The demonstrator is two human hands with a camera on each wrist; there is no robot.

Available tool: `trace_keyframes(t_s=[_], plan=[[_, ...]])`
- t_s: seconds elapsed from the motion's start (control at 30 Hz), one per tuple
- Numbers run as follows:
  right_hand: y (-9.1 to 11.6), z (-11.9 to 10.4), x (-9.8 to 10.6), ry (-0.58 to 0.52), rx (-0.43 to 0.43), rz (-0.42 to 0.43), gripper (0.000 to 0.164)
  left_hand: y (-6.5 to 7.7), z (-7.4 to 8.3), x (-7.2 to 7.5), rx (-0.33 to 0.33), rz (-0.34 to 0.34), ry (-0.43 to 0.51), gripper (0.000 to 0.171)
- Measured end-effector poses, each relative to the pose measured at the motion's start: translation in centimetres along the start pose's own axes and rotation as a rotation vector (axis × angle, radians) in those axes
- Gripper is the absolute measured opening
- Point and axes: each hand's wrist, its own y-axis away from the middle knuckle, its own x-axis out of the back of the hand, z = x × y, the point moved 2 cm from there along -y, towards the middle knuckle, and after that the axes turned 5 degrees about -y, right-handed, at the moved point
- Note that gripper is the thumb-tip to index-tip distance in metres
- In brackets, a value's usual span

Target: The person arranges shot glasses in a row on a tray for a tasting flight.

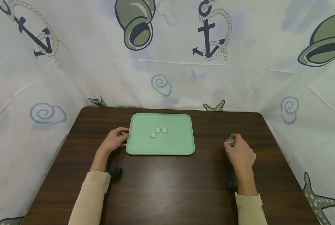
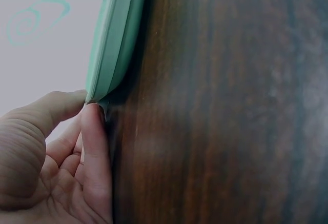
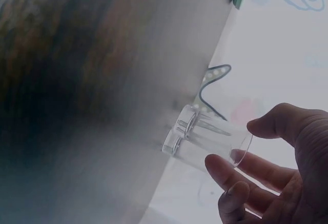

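- L hand: at tray's L side; grip clamped on its edge, thumb on one side of the rim & finger on the other, per L wrist view.
- Green tray: rect., rounded corners, at far side of the counter, between the hands.
- Clear glasses: small cluster on tray, a bit L of its ctr; exact no. hard to tell.
- R hand: well apart from tray, to its R; grip pinched on clear glassware, thumb opp. fingers near the rim.
- Glassware in R hand: 2 thick round bases visible side by side, pointing twd counter; can't tell if touching it.
- Cream sleeves on both arms; black device at L wrist.
- Bkgd: white cloth w/ anchors, shells & starfish.
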Motion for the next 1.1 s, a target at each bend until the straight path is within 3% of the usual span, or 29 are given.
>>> trace_keyframes(t_s=[0.23,0.57,0.77,1.1], plan=[[0.1,0.2,0.1,-0.005,-0.002,0.014,0.054,0.6,0.6,-0.2,-0.005,0.002,0.009,0.053],[0.3,-0.8,-0.2,-0.037,0.027,0.063,0.053,0.4,0.2,-0.2,0.005,0.005,0.021,0.053],[0.4,-2.2,-0.6,-0.092,0.049,0.056,0.052,0.6,0.1,-0.2,0.004,0.004,0.014,0.053],[0.1,-5.8,-2.0,-0.17,0.186,0.039,0.048,0.8,0.4,-0.2,-0.009,0.026,-0.015,0.049]])
